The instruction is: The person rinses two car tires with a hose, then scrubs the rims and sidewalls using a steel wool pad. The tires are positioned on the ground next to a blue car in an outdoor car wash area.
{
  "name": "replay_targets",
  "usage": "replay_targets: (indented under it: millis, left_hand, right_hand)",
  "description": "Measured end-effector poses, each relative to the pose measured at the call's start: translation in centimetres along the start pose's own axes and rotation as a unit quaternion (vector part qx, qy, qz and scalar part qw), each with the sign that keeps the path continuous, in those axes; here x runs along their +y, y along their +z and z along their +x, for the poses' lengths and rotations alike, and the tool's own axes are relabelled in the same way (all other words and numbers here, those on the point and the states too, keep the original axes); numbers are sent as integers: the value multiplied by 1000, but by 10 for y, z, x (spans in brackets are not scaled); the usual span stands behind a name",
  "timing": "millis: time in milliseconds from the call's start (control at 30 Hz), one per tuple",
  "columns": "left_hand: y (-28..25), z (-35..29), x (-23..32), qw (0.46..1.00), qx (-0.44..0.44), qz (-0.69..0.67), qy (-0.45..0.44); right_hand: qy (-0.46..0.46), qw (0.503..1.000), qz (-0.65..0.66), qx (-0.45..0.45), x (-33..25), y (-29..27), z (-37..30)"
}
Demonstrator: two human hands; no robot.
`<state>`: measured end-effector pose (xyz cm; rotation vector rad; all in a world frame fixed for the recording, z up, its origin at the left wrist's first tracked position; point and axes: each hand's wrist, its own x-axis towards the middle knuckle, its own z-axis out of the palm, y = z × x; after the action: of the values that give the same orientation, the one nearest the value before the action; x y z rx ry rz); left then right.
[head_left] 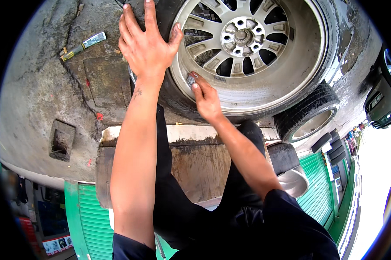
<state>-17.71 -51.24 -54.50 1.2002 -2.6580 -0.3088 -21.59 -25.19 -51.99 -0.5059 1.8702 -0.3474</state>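
A light-alloy wheel rim point(269, 84) with several spokes lies before me, its inner side up, a black tyre point(178, 96) around it. My left hand point(145, 47) is open, fingers spread, its thumb over the tyre's left side near the rim edge. Whether its palm presses on the tyre, I cannot tell. At the near left part of the rim, my right hand point(207, 99) is closed, pinching a small crumpled grey wad point(191, 80) against the inner rim wall. Most of the wad is covered by the fingers.
A thin tool or tube with a yellow-green end point(85, 46) lies on the cracked ground at left. A hollow block point(62, 139) is nearer. Another tyre point(308, 113) stands at right, and a parked vehicle point(381, 102) is beyond. Green shutters point(95, 216) are along the bottom.
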Motion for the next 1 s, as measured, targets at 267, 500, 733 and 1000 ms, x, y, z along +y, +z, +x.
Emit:
replay_targets:
  millis: [267, 500, 733, 1000]
  left_hand:
    - [-24, 22, 23, 992, -89, 34, -83]
    - [-15, 27, 40, 994, -54, 72, -55]
    - [-17, 27, 29, 994, -69, 63, -53]
    - [-23, 22, 27, 994, -85, 53, -45]
  right_hand:
    - [-14, 997, 22, 72, 4, 22, 27]
    - [88, 979, -186, 4, 70, 2, 31]
    - [25, 996, -84, -27, 68, -8, 34]
    - [16, 998, 57, -7, 15, 16, 70]
